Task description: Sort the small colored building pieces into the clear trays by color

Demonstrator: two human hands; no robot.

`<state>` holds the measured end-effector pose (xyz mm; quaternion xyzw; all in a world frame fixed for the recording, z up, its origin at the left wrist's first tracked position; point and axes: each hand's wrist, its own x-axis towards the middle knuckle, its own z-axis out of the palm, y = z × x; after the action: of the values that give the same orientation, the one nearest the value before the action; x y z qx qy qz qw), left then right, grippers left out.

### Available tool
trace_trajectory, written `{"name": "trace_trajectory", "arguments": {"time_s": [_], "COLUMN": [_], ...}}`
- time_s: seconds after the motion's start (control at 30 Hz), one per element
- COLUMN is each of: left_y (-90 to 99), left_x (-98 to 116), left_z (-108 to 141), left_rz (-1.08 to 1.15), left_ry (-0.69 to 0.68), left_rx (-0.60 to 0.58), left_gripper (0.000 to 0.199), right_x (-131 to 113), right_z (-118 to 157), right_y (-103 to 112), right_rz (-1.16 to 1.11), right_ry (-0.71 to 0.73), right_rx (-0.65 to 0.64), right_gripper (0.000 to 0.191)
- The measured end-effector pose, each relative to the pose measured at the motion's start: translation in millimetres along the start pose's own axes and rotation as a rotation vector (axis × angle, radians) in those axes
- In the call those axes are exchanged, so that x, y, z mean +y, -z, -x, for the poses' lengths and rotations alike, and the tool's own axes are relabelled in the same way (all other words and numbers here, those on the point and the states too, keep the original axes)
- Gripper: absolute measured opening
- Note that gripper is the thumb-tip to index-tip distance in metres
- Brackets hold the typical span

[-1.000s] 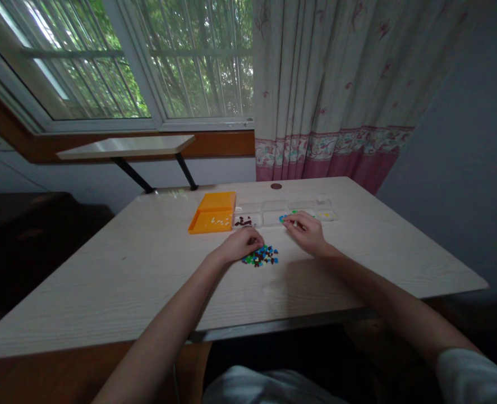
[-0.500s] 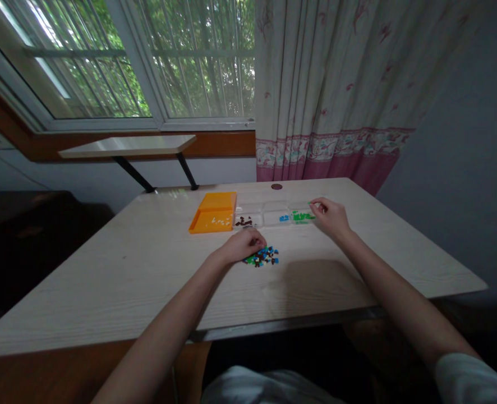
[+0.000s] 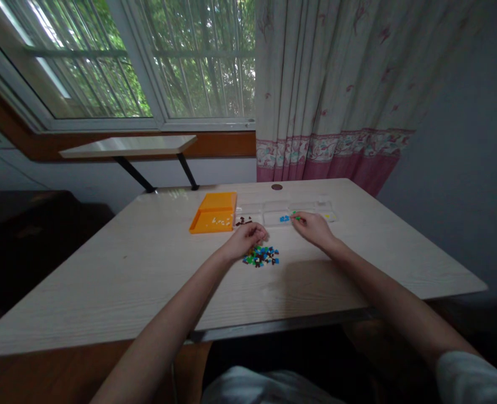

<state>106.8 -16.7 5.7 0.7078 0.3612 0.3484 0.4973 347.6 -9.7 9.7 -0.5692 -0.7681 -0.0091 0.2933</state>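
Note:
A pile of small blue, green, brown and pale pieces (image 3: 262, 256) lies on the table. Just above its left side is my left hand (image 3: 248, 237), its fingers closed together; what they hold, if anything, is too small to tell. My right hand (image 3: 313, 227) is over the clear divided tray (image 3: 276, 207), closed at the green pieces, some of them hidden beneath it. Blue pieces (image 3: 284, 218) sit in the compartment to its left, and brown pieces (image 3: 243, 221) in the leftmost one. A few yellow pieces (image 3: 327, 216) show at the tray's right end.
An orange open box (image 3: 213, 202) with some white pieces stands left of the tray. A raised shelf (image 3: 134, 146) on black legs is at the table's back left. Behind the wooden table (image 3: 147, 269) are a window and a curtain (image 3: 332, 112).
My right hand has moved left and slightly nearer, uncovering the tray's right end. My left hand has lifted slightly away from the pile.

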Motion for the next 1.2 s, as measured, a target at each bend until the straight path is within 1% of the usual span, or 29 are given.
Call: {"name": "trace_trajectory", "arguments": {"time_s": [0.1,0.17,0.23,0.37,0.53,0.77,0.83,0.9,1.0,1.03,1.1,1.2], "left_y": [-3.6,-4.8,-5.4,-5.9,-5.6,-7.6,-6.7,-2.2,11.8,17.4,27.1,33.9], "left_x": [2,5,7,6,7,9,10,10,11,11,12,15], "left_z": [-2,-2,-2,-2,-1,-1,-1,-1,1,2,5,7], "left_rz": [0.229,0.31,0.346,0.358,0.322,0.26,0.227,0.148,-0.13,-0.242,-0.403,-0.481], "left_ry": [0.048,0.045,0.038,0.035,0.035,0.021,0.023,0.022,-0.023,-0.043,-0.062,-0.1], "left_rx": [0.013,0.025,0.027,0.002,-0.007,-0.012,-0.017,-0.01,0.018,-0.001,-0.099,-0.255], "left_gripper": [0.03,0.036,0.039,0.041,0.035,0.033,0.032,0.028,0.017,0.014,0.014,0.017], "right_x": [-26,-39,-45,-46,-43,-45,-45,-45,-42,-40,-37,-31], "right_z": [8,13,17,20,19,19,19,18,15,14,12,10], "right_y": [-6,-10,-13,-16,-17,-17,-17,-15,-9,-7,-2,2], "right_rz": [-0.084,-0.141,-0.174,-0.197,-0.219,-0.209,-0.203,-0.204,-0.224,-0.229,-0.228,-0.21], "right_ry": [0.141,0.234,0.299,0.367,0.443,0.497,0.506,0.499,0.452,0.432,0.404,0.39], "right_rx": [-0.051,-0.057,-0.039,0.014,0.056,0.098,0.116,0.145,0.229,0.264,0.326,0.361], "right_gripper": [0.023,0.022,0.021,0.02,0.019,0.018,0.018,0.018,0.019,0.018,0.018,0.018]}}
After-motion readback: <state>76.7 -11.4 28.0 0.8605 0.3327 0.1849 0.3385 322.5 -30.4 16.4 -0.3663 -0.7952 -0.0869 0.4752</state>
